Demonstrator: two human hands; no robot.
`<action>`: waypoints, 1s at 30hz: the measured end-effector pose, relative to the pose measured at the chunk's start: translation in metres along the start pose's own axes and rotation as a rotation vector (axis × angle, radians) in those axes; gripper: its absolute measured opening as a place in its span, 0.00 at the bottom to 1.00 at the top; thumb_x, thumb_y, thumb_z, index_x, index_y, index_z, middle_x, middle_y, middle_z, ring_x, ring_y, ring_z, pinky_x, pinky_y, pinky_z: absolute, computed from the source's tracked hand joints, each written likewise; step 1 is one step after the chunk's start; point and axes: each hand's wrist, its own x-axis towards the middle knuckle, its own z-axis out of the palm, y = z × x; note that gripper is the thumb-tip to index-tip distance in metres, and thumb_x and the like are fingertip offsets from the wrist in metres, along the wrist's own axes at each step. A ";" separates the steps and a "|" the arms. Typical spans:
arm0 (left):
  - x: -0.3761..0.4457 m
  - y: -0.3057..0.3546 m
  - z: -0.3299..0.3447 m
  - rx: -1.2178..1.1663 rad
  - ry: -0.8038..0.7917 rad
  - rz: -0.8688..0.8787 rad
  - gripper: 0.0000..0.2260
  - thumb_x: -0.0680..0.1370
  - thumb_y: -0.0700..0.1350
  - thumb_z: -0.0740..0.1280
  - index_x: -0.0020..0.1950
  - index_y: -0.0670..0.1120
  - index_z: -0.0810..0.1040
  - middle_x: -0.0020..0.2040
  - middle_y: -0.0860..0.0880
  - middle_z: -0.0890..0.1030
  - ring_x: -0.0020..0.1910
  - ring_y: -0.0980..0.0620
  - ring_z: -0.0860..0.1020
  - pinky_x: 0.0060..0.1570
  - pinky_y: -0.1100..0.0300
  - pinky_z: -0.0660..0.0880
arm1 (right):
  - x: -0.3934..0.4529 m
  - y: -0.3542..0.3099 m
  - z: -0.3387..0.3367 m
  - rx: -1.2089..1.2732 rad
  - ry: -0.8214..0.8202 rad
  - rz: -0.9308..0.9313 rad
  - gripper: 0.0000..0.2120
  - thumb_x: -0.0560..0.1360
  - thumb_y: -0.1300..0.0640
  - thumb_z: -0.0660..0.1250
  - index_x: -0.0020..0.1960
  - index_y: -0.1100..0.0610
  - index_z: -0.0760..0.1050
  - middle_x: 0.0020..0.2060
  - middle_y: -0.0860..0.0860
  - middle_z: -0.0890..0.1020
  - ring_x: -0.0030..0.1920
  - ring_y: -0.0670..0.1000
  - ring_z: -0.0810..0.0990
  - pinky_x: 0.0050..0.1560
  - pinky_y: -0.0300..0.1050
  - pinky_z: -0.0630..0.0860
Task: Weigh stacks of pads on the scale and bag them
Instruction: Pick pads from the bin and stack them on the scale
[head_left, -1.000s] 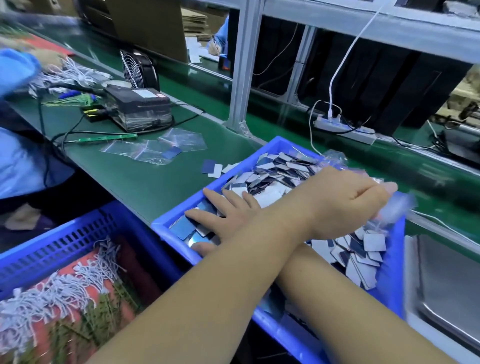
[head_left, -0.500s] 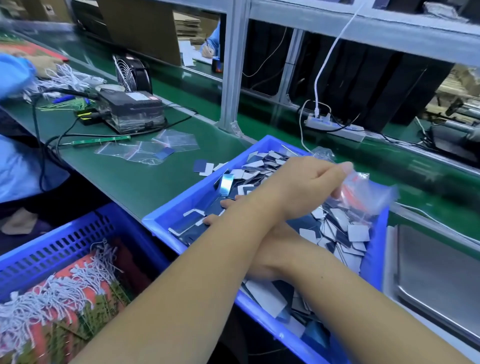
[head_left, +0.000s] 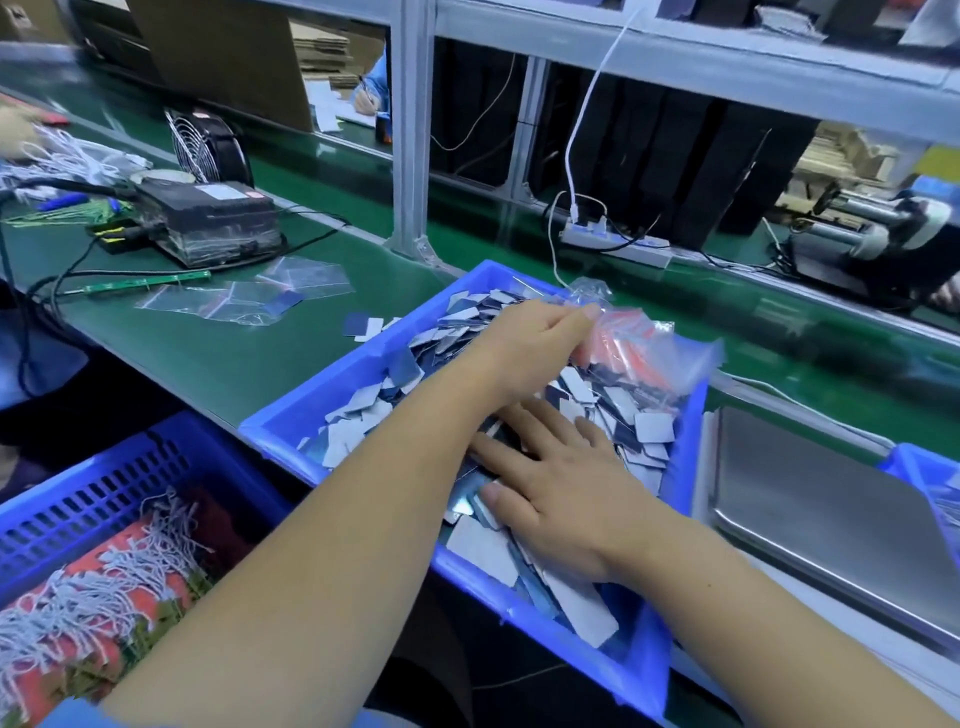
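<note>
Long green conveyor bench (head_left: 218, 358) under grey aluminium framing (head_left: 410, 130), on a factory line lit bluish from above. Beyond the frame, black panels and stacked cardboard; behind the post, a seated worker's hand (head_left: 366, 98) writing. White power strip (head_left: 615, 247) on the far rail, white cable (head_left: 587, 104) rising from it.

Front and centre: blue plastic bin (head_left: 291, 421) heaped with small rectangular pads (head_left: 649, 431), white on one face, dark blue on the other; a few strays just outside the bin's far-left corner. Left hand (head_left: 535, 343) reached across over the right forearm, fingers curled onto a crumpled clear bag (head_left: 654, 353) with red print at the bin's far side. Right hand (head_left: 561, 493) spread flat, palm down, pressed on the pads nearer the front edge. Steel scale platform (head_left: 826, 509) bare, just right of the bin.

Elsewhere: empty clear zip bags (head_left: 244, 301) loose on the belt; black tape-wrapped device (head_left: 218, 223) with trailing cords; small wire-guarded fan (head_left: 208, 145) behind it. Lower left, a slotted blue crate (head_left: 78, 499) of red and green tags with white strings. Far left, another worker's blue sleeve (head_left: 31, 364).
</note>
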 end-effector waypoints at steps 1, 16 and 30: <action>0.001 -0.004 0.001 0.001 0.032 -0.024 0.23 0.84 0.56 0.57 0.36 0.47 0.80 0.23 0.61 0.74 0.25 0.63 0.71 0.34 0.58 0.65 | -0.003 0.003 0.002 -0.011 -0.011 0.034 0.27 0.76 0.33 0.36 0.74 0.31 0.42 0.79 0.43 0.49 0.78 0.52 0.45 0.74 0.64 0.48; 0.011 -0.008 -0.007 -0.186 0.349 0.126 0.20 0.78 0.56 0.57 0.32 0.48 0.78 0.29 0.48 0.69 0.30 0.52 0.66 0.34 0.56 0.65 | 0.032 -0.039 0.000 -0.022 0.114 -0.007 0.28 0.75 0.40 0.54 0.73 0.48 0.64 0.74 0.54 0.63 0.76 0.61 0.53 0.72 0.70 0.50; 0.013 -0.012 0.002 0.029 0.002 0.035 0.24 0.79 0.62 0.56 0.37 0.49 0.82 0.29 0.55 0.78 0.30 0.60 0.74 0.37 0.59 0.69 | 0.019 -0.008 0.003 0.078 0.145 0.080 0.29 0.72 0.32 0.58 0.71 0.35 0.60 0.74 0.44 0.60 0.76 0.53 0.53 0.68 0.64 0.56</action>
